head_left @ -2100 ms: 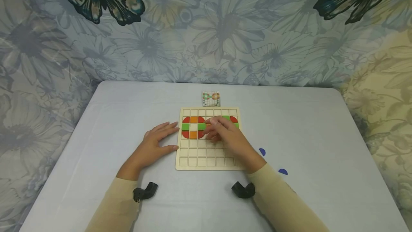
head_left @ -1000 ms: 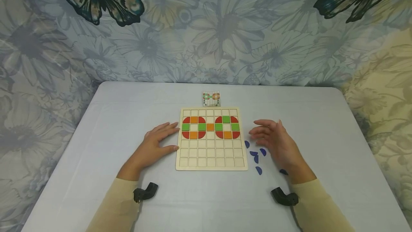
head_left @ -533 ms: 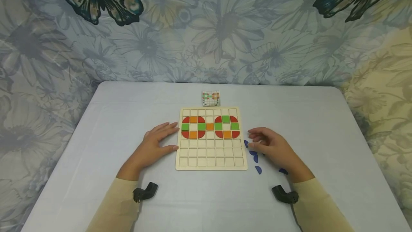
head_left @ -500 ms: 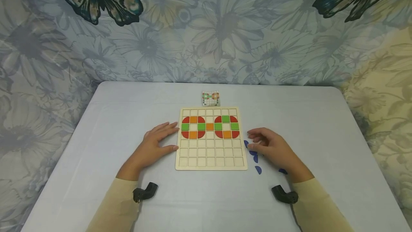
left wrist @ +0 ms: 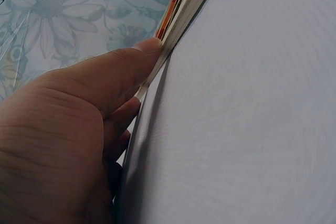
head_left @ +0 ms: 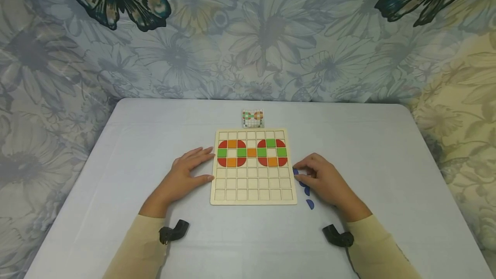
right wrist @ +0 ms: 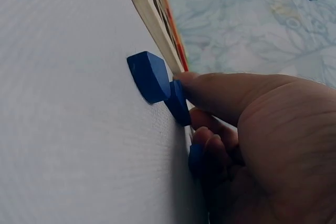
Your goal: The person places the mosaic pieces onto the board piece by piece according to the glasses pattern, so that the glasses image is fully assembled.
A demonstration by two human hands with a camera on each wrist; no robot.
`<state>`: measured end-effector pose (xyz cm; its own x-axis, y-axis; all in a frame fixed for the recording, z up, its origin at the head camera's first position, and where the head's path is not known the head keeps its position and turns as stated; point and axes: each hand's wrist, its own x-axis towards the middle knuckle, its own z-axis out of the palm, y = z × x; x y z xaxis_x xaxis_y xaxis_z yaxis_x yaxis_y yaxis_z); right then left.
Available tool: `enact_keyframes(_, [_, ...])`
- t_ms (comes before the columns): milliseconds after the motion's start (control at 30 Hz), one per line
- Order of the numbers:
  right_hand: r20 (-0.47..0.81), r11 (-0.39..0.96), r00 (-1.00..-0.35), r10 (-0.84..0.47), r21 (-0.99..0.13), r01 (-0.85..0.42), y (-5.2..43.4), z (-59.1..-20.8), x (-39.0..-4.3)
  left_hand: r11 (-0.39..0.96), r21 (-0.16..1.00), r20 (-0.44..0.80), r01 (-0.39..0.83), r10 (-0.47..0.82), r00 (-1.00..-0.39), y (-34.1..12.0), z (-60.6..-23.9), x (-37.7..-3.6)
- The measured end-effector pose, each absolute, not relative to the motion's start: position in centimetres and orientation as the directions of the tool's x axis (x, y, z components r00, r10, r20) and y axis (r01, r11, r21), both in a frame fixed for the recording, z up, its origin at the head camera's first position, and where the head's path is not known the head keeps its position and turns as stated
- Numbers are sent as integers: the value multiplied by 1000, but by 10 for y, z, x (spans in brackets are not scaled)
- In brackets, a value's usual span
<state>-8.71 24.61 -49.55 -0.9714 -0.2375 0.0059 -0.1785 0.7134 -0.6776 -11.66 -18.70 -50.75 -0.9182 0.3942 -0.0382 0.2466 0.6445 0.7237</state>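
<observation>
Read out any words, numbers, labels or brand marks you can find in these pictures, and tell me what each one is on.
No readable text anywhere.
Pattern card beyond the board: a small coloured grid only; any print is too small to tell.
Wooden grid board: red, orange and green tiles, no letters or numbers.
Blue pieces by the right hand: plain, unmarked.
Table and floral butterfly backdrop: pictures only.

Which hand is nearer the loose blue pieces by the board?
Right. The right hand touches the blue pieces off the board's right edge; the left hand rests flat against the board's left edge.
</observation>
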Motion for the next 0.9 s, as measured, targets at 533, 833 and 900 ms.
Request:
enact_keyframes(533, [-30,714,-978,-207,-688,-130,238,-492,-85,640,726,-30,252,395,-918,-187,-509,-117])
enact_keyframes(833, [52,684,-983,-173,-712,-158,238,-492,-83,635,727,-20,263,402,-915,-188,-510,-118])
enact_keyframes(900, [66,665,-987,-146,-732,-147,239,-492,-82,632,729,-20,264,405,-914,-188,-510,-118])
